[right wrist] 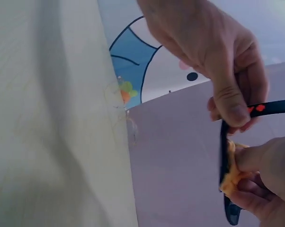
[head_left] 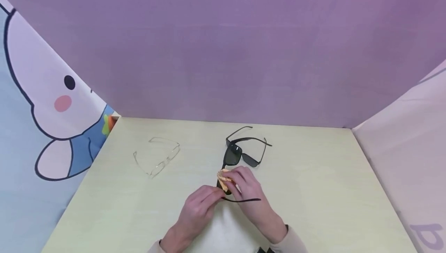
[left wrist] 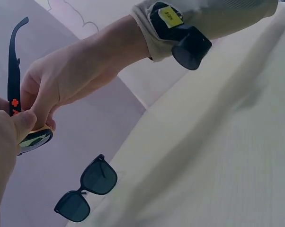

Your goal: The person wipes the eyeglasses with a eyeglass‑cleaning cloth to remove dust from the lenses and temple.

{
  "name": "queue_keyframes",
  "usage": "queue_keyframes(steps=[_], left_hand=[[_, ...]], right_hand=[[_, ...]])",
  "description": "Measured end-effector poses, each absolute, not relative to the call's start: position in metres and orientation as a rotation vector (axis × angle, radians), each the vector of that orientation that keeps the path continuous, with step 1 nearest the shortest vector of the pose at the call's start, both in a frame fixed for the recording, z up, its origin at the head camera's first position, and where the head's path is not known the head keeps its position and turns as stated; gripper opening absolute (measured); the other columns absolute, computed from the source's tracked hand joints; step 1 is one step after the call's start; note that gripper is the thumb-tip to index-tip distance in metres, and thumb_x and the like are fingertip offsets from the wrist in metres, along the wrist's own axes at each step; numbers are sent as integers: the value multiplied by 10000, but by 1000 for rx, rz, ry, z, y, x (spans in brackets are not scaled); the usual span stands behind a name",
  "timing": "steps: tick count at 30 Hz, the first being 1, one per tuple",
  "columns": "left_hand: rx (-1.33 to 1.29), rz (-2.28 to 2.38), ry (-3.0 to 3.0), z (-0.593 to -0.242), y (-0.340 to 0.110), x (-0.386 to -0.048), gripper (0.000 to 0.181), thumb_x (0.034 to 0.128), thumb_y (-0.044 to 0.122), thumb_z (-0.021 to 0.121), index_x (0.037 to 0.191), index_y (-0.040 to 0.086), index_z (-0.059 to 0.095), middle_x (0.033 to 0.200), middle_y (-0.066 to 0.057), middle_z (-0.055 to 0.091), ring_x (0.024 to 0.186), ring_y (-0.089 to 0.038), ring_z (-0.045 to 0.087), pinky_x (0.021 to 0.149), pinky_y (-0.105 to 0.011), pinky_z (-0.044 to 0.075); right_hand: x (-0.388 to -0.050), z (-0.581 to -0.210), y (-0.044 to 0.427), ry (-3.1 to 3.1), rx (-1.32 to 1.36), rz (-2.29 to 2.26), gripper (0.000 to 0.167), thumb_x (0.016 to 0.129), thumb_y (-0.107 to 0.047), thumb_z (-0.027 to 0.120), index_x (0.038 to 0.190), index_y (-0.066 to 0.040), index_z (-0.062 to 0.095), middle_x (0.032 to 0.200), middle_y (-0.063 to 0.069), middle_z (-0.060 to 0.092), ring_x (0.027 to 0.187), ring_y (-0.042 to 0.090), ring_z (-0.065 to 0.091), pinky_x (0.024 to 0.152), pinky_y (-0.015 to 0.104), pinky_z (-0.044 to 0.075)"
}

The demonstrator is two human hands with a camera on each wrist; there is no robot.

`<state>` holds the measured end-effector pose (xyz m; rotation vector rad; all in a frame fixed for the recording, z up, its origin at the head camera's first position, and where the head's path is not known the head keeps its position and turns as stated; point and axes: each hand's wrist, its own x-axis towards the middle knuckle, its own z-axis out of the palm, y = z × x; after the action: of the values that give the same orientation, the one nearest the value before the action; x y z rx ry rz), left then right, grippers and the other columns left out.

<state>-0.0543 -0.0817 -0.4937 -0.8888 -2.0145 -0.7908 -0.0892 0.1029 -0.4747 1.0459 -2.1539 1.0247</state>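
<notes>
Pinching black sunglasses [head_left: 232, 155] by one temple [left wrist: 13, 71] above the table [head_left: 313, 183], the left hand [head_left: 198, 206] is just beside the right hand [head_left: 249, 189], whose fingers grip an orange cloth [head_left: 223, 175] against a lens [left wrist: 35, 139].

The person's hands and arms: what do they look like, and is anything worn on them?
The left hand and right hand are bare, without gloves. The left sleeve and right sleeve are pale beige, with a thin dark edge at the cuff. The left wrist view shows a black device at the right cuff, with a yellow label whose dark marks I cannot read.
</notes>
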Motion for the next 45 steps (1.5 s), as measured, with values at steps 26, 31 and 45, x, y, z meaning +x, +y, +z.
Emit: queue_keyframes(steps=[26,31,45], left_hand=[[-856,-794,-1909,-498,-82,-61,262,1048,165,590,931,21,774,886,-47,745,785,-159,686,768,-208,593],[-811,-801,-1894,-501,-81,-60,251,1035,170,609,923,18,773,867,-44,738,765,-159,675,738,-209,591],[-934,-839,-1893,-498,-84,-58,247,1039,178,605,916,41,771,889,-37,744,793,-150,686,767,-203,590]], right_hand=[[-93,-475,100,-2140,1130,1099,269,894,-25,759,1154,-73,711,1082,13,649,989,166,598,890,174,525],[-96,-473,107,-2202,1241,1118,292,875,-15,779,1149,-98,720,1087,-4,650,992,136,599,874,147,516],[-92,-478,108,-2175,1066,877,188,1059,-160,576,1166,-60,694,1078,27,629,966,180,590,852,237,542]])
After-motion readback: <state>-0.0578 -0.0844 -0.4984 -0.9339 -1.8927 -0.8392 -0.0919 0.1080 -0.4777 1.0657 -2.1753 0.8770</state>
